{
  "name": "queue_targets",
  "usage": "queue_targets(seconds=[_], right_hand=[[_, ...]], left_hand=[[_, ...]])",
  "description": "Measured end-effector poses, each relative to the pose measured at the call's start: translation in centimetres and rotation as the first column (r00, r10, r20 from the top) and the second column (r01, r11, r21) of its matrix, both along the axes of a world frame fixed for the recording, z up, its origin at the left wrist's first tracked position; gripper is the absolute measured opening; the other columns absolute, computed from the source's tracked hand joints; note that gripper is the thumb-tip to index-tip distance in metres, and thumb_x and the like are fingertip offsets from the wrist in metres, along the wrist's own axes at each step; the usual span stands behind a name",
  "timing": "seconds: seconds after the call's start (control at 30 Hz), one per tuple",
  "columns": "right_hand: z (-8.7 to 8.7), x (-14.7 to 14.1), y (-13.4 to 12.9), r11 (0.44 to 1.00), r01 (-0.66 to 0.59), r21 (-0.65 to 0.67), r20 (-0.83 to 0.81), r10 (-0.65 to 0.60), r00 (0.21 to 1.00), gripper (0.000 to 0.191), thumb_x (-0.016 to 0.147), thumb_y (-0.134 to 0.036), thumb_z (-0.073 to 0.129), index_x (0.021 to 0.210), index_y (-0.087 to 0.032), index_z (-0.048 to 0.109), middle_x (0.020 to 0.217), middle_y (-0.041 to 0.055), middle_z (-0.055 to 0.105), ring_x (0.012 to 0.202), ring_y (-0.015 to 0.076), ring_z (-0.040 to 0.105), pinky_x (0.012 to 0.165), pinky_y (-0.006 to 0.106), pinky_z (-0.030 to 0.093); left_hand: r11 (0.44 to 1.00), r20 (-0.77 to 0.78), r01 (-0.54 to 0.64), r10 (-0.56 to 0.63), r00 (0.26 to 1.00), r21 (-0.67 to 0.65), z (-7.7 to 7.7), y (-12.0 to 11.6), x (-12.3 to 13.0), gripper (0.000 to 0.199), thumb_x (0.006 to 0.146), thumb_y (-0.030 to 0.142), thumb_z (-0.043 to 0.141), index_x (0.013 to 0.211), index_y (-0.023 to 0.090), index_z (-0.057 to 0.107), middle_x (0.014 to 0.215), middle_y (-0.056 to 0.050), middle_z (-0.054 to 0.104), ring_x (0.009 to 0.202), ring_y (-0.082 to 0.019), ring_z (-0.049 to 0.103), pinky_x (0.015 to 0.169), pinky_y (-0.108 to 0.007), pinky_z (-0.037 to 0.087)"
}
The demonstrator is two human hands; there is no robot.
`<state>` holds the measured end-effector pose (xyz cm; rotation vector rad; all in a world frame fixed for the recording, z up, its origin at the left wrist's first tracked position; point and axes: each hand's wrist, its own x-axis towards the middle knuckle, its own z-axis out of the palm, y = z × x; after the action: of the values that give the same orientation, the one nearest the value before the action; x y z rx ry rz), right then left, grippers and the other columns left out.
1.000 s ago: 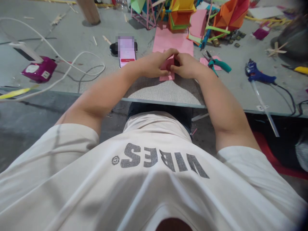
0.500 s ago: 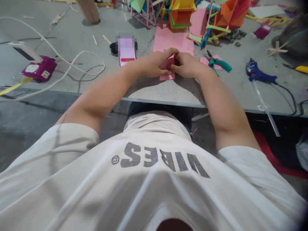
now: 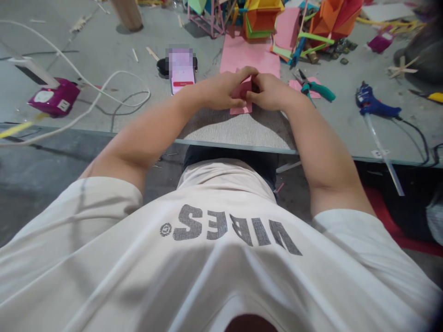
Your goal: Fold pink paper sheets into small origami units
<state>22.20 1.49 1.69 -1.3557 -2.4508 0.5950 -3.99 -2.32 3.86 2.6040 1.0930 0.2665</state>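
Small folded pink paper (image 3: pixel 238 111): near edge of table (image 3: pixel 238 131), between my two hands. Left hand (image 3: pixel 221 91): thumb and fingers pinching it, seemingly to steady the fold. Right hand (image 3: pixel 272 92): curled at its right side; from my feed, I cannot tell its grip. Pliers (image 3: pixel 320 90): right, apparently parked within reach.

On the table (image 3: pixel 235 130) before me lies folded paper (image 3: pixel 245 87), with a smartphone (image 3: pixel 183 76) left, pliers (image 3: pixel 321 91) and then a glue gun (image 3: pixel 377 105) right, and a paper sheet (image 3: pixel 247 54) behind.
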Motion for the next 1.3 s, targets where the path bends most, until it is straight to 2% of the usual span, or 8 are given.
queue_targets(seconds=[0.17, 0.3, 0.43, 0.57, 0.83, 1.07, 1.2, 1.3], right_hand=[[0.9, -0.6, -1.2, 0.999, 0.026, 0.037, 0.065, -0.029, 0.997, 0.025, 0.118, -0.019, 0.078, 0.108, -0.03, 0.057, 0.123, 0.0112, 0.086, 0.106, 0.0297, 0.072, 0.095, 0.046, 0.053], [1.3, -0.7, -1.6, 0.998, 0.049, 0.037, 0.08, -0.051, 0.995, 0.025, 0.118, -0.021, 0.077, 0.108, -0.03, 0.057, 0.124, 0.0119, 0.087, 0.109, 0.0321, 0.074, 0.097, 0.047, 0.056], [1.1, -0.4, -1.2, 0.999, 0.034, 0.033, 0.07, -0.036, 0.997, 0.021, 0.116, -0.024, 0.08, 0.111, -0.03, 0.061, 0.13, 0.0118, 0.091, 0.113, 0.0337, 0.077, 0.099, 0.047, 0.059], [1.1, -0.2, -1.1, 0.999, 0.024, 0.034, 0.079, -0.026, 0.997, 0.018, 0.114, -0.027, 0.082, 0.113, -0.029, 0.064, 0.126, 0.0105, 0.091, 0.11, 0.0324, 0.077, 0.096, 0.046, 0.06], [1.5, -0.4, -1.7, 0.999, 0.004, 0.044, 0.089, -0.008, 0.996, 0.02, 0.114, -0.022, 0.077, 0.109, -0.028, 0.059, 0.129, 0.0171, 0.089, 0.105, 0.0317, 0.073, 0.088, 0.047, 0.049], [1.4, -0.3, -1.5, 0.999, 0.026, 0.033, 0.1, -0.029, 0.995, 0.019, 0.116, -0.025, 0.079, 0.111, -0.029, 0.061, 0.135, 0.0146, 0.092, 0.113, 0.0342, 0.079, 0.09, 0.047, 0.053], [1.4, -0.3, -1.4, 0.999, 0.004, 0.04, 0.099, -0.008, 0.995, 0.016, 0.114, -0.026, 0.078, 0.112, -0.028, 0.062, 0.137, 0.0182, 0.091, 0.116, 0.037, 0.08, 0.095, 0.05, 0.056], [1.5, -0.2, -1.5, 0.999, 0.01, 0.03, 0.101, -0.013, 0.995, 0.015, 0.112, -0.029, 0.079, 0.112, -0.029, 0.064, 0.133, 0.0165, 0.091, 0.116, 0.0379, 0.08, 0.1, 0.054, 0.061]], left_hand=[[0.999, 0.037, -0.024, 0.023, 0.999, 0.023, -0.2, 0.1, 0.1, 0.104, 0.104, 0.062, 0.073, 0.202, 0.041, 0.042, 0.156, -0.008, 0.091, 0.143, -0.042, 0.078, 0.122, -0.064, 0.063], [0.999, 0.04, -0.03, 0.03, 0.999, 0.01, -0.4, 0.4, -0.1, 0.106, 0.099, 0.071, 0.075, 0.2, 0.056, 0.044, 0.141, -0.004, 0.094, 0.142, -0.047, 0.079, 0.116, -0.07, 0.063], [1.0, 0.047, 0.0, -0.001, 0.999, 0.012, -0.6, 0.5, -0.2, 0.109, 0.104, 0.077, 0.068, 0.203, 0.043, 0.037, 0.142, -0.003, 0.094, 0.134, -0.04, 0.07, 0.121, -0.067, 0.061], [1.0, 0.038, -0.006, 0.006, 0.999, 0.007, -0.7, 0.5, -0.3, 0.105, 0.104, 0.079, 0.067, 0.199, 0.05, 0.035, 0.141, 0.0, 0.095, 0.132, -0.039, 0.067, 0.119, -0.065, 0.057], [1.0, 0.028, -0.006, 0.006, 1.0, 0.006, -0.5, 0.2, -0.3, 0.107, 0.107, 0.081, 0.068, 0.201, 0.045, 0.031, 0.158, -0.002, 0.092, 0.134, -0.039, 0.067, 0.123, -0.066, 0.056], [0.999, -0.069, 0.039, -0.037, 0.997, 0.032, -0.2, 0.1, -0.2, 0.1, 0.105, 0.099, 0.037, 0.196, 0.057, 0.036, 0.104, 0.002, 0.094, 0.142, -0.037, 0.063, 0.121, -0.064, 0.055], [0.999, -0.062, 0.005, -0.003, 0.998, 0.032, 0.0, -0.2, -0.2, 0.109, 0.101, 0.098, 0.039, 0.2, 0.054, 0.027, 0.109, 0.002, 0.095, 0.14, -0.037, 0.066, 0.122, -0.064, 0.056], [1.0, -0.082, 0.012, -0.01, 0.997, 0.022, 0.0, -0.2, -0.2, 0.11, 0.1, 0.1, 0.036, 0.2, 0.055, 0.03, 0.113, 0.002, 0.096, 0.143, -0.037, 0.065, 0.124, -0.064, 0.054]])
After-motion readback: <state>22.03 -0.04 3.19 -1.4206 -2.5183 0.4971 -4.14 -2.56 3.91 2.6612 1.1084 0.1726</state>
